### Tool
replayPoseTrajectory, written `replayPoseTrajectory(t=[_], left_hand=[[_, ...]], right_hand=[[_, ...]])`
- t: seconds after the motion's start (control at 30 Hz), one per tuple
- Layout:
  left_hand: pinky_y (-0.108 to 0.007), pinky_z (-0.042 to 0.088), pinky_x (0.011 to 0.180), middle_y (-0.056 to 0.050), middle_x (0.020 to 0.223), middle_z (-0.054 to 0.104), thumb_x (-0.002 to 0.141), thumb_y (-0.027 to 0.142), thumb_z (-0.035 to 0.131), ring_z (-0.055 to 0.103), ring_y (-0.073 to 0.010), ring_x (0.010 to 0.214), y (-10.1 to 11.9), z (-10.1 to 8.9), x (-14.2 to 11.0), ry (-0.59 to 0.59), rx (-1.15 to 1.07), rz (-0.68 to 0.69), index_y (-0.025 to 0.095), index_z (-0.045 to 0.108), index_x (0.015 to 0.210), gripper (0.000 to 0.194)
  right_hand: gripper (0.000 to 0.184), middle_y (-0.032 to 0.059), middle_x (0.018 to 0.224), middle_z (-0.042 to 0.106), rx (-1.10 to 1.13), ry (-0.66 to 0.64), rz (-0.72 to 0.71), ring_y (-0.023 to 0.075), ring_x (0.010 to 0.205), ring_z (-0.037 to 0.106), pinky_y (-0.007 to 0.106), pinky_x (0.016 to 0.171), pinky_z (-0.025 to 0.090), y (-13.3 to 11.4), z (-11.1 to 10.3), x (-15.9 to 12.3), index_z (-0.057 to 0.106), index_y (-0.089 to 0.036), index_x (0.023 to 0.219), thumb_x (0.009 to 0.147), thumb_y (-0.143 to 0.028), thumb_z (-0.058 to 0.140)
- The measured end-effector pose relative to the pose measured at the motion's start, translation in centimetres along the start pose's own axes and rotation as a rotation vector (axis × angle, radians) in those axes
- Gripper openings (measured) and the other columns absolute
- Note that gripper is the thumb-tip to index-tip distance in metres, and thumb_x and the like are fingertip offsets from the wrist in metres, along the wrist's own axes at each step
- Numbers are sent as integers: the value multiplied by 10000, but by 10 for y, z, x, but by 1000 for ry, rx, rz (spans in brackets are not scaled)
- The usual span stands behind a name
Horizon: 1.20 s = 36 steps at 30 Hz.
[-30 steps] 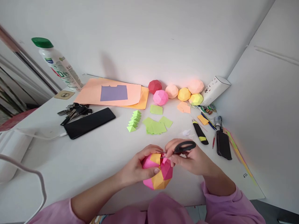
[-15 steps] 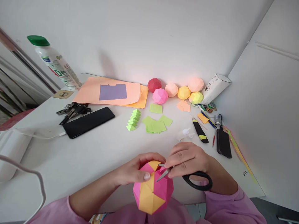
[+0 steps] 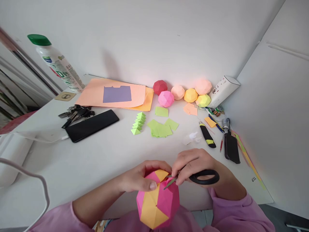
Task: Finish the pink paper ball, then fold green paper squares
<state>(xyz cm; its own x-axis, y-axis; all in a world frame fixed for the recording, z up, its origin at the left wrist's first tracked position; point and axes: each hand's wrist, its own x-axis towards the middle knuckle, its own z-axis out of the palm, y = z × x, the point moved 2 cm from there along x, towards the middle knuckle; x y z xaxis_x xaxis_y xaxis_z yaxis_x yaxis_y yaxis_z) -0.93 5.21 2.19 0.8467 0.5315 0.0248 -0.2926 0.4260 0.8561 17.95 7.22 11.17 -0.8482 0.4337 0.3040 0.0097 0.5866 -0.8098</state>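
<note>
A large faceted paper ball [image 3: 154,206] in pink and yellow-orange sits low in front of my body. My left hand [image 3: 142,178] is closed round its upper left side, thumb across the front and fingers over the top. Black-handled scissors [image 3: 205,176] are in my right hand [image 3: 190,166], held near the pivot with the handle loops out to the right. Their slightly parted blades reach to the ball's top right, by a gap between the folded pieces. My right fingertips touch the ball's edge there and hide part of the blades.
Light green paper squares [image 3: 161,128] and a row of folded green pieces [image 3: 138,123] lie beyond my hands. Several small paper balls [image 3: 166,99] line the wall. A utility knife [image 3: 207,135] is at right; a black phone [image 3: 93,125], keys [image 3: 76,112] and bottle [image 3: 59,66] are at left.
The scissors have turned a little, their handle rising and the blades drawing closer together. The ball has tilted slightly and sits a bit lower, still in my left hand.
</note>
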Motion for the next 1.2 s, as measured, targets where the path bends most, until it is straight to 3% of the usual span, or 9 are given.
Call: replayPoseTrajectory(t=[0.17, 0.23, 0.37, 0.43, 0.7, 0.83, 1.1, 1.2], left_hand=[[-326, 503, 752, -91, 1024, 659, 660, 478, 728, 636, -228, 850, -2, 2, -1, -24, -15, -39, 179, 652, 1078, 519], [-325, 505, 749, -87, 1012, 660, 658, 480, 728, 635, -223, 838, -2, 1, -2, -23, -10, -48, 178, 649, 1076, 521], [-340, 500, 772, -86, 1035, 636, 661, 478, 724, 614, -229, 863, -1, -1, -2, -7, 30, -16, 182, 645, 1081, 520], [-346, 492, 793, -86, 1051, 619, 663, 462, 727, 598, -233, 892, 0, -1, -2, -2, 39, 16, 183, 651, 1069, 499], [-333, 483, 782, -110, 1088, 607, 676, 380, 730, 597, -233, 895, 2, 3, -1, -53, 9, 37, 155, 648, 1080, 470], [-344, 479, 798, -110, 1097, 598, 674, 374, 728, 593, -243, 911, 3, 5, -2, -65, 17, 43, 155, 655, 1065, 454], [-322, 473, 781, -84, 1050, 581, 671, 364, 735, 575, -215, 884, 4, 2, -1, -54, 7, 67, 169, 653, 1051, 435], [-344, 467, 814, -99, 1077, 578, 674, 362, 731, 571, -236, 928, 6, 3, -1, -52, 32, 81, 163, 651, 1051, 434]], right_hand=[[205, 101, 913, 697, 55, -38, 31, 156, 770, 626, 265, 727, 506, -2, 0, 3, 703, -184, 856, 858, -119, 508], [230, 106, 914, 696, 32, -38, 4, 153, 757, 624, 267, 721, 500, -3, 1, 4, 699, -185, 868, 902, -179, 472], [461, 130, 931, 696, -72, -14, -111, 169, 756, 623, 307, 724, 485, -6, 3, 3, 690, -187, 945, 984, -397, 282], [499, 133, 922, 696, -123, 14, -136, 174, 765, 619, 322, 732, 481, -7, 4, 2, 690, -175, 951, 988, -414, 253], [210, 126, 899, 670, 54, -36, 3, 126, 784, 619, 229, 722, 494, -9, 5, 5, 670, -118, 823, 909, -145, 481], [195, 124, 881, 662, 93, -46, 37, 124, 772, 625, 218, 705, 497, -9, 3, 5, 658, -121, 811, 904, -154, 490], [530, 142, 906, 668, -164, -66, -125, 150, 791, 603, 303, 755, 467, -15, 3, 4, 657, -140, 900, 1006, -399, 206], [505, 133, 925, 668, -296, -86, -143, 151, 814, 605, 311, 778, 460, -21, 5, 1, 653, -152, 929, 1012, -364, 202]])
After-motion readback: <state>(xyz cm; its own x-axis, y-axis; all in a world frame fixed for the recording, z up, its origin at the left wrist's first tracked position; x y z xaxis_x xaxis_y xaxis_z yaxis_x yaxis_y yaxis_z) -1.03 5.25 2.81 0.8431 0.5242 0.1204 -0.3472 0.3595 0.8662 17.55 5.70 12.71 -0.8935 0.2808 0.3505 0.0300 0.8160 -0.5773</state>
